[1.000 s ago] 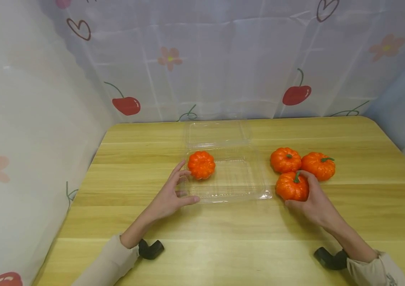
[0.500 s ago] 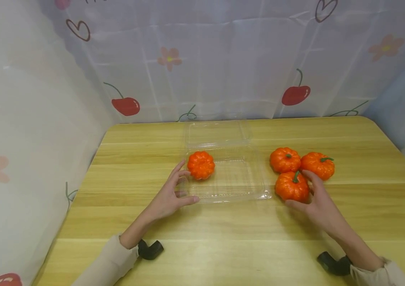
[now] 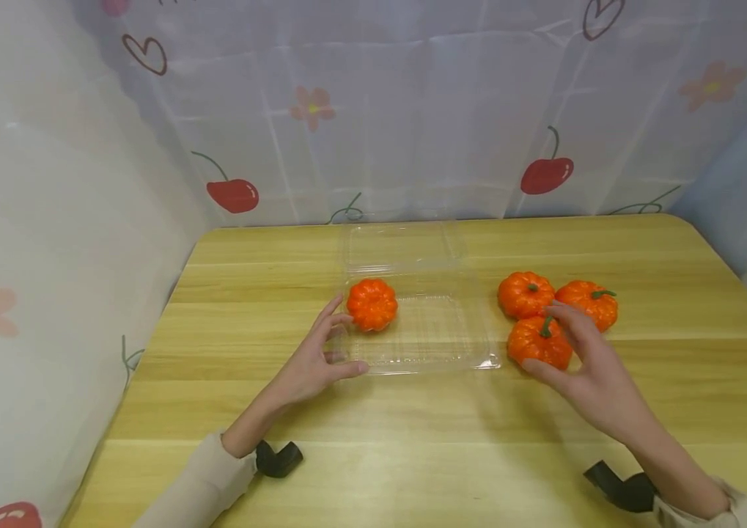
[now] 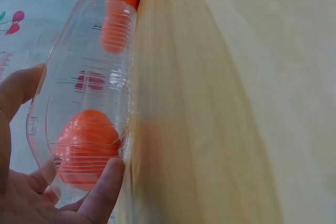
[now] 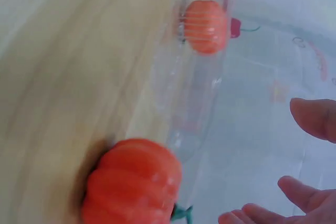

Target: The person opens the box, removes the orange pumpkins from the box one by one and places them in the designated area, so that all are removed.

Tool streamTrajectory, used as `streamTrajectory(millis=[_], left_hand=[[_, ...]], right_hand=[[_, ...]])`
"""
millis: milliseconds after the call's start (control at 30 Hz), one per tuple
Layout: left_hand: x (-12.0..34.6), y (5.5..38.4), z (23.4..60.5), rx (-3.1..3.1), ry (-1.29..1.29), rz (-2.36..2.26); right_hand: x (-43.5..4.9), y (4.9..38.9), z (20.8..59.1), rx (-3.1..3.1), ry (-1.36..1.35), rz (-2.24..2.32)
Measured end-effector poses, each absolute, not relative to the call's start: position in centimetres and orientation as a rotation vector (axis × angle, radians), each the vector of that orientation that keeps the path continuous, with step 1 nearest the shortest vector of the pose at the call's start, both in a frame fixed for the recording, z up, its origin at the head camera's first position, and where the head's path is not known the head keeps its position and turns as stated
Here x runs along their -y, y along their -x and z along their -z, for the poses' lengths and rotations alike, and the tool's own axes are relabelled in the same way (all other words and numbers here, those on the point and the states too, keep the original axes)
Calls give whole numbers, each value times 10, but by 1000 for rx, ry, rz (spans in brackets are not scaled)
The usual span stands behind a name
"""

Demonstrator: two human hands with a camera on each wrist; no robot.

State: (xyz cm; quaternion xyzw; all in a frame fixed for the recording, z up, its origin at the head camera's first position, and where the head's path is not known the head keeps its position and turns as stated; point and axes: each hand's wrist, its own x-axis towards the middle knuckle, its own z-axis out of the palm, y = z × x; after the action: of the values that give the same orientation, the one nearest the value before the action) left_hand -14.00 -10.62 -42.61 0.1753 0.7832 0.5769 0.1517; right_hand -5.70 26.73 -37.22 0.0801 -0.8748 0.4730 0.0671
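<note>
My left hand [image 3: 310, 367] holds the left end of a clear plastic clamshell container [image 3: 442, 341], thumb at its front edge and fingers along its side. Inside, at the left, sits an orange pumpkin [image 3: 372, 305], its stem not visible from above. Three more small pumpkins with green stems cluster on the table to the right: a front one [image 3: 538, 343], a back one [image 3: 526, 295] and a right one [image 3: 589, 303]. Over the front pumpkin, my right hand [image 3: 600, 381] has thumb and fingers spread with nothing between them; the right wrist view shows them apart from a pumpkin [image 5: 134, 184].
The container's lid [image 3: 402, 246] lies folded back toward the rear edge of the wooden table [image 3: 399, 455]. Printed cloth [image 3: 426, 132] hangs behind and beside the table. A black fitting shows at the left wrist [image 3: 278, 460] and another at the right wrist [image 3: 622, 488].
My right hand, earlier around the front pumpkin, has let go and drawn up and back from it. That pumpkin stays in the cluster, and my left hand keeps its place.
</note>
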Motion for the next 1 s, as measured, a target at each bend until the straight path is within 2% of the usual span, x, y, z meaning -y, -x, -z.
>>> streamTrajectory(millis=[167,400,633,1000], left_hand=[[108,140,426,-2258,-495,-1643],[107,141,426,-2246,-493,-1652],[105,143,425,-2232,-494,-1656],[106,144,426,-2230,-505,-1652]], right_hand=[[-242,69,359,2649,-318,-1484],[-198,103,351,2629,-488,-1654],[-162,135,363,2701,-555,-1720],[-133,163,386,2780,-457,-1858]])
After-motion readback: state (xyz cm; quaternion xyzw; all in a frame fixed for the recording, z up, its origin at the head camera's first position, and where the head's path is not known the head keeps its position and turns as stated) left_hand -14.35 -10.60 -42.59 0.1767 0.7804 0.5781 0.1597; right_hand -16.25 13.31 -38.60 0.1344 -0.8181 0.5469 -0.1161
